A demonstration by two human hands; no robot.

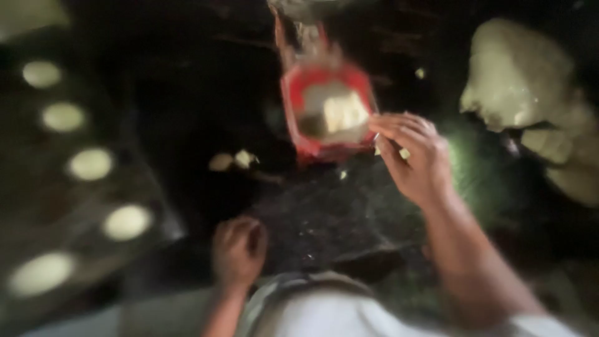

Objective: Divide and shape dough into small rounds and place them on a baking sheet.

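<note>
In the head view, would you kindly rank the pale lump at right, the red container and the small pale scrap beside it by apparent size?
1. Pale lump, largest.
2. Red container; the right hand touches its rim.
3. Small pale scrap, smallest.
Blur softens every edge, but the gaps are wide.

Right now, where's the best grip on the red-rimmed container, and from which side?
Probably the right rim of the red-rimmed container, from the right: the right hand is already at that edge, and the raised rim gives fingers a lip. Blur hides finer detail.

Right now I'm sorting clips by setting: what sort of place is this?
Probably a dim food-preparation spot, though blurred: a row of pale round dough-like discs, a big pale dough-like lump, and a red-rimmed container by the right hand.
</note>
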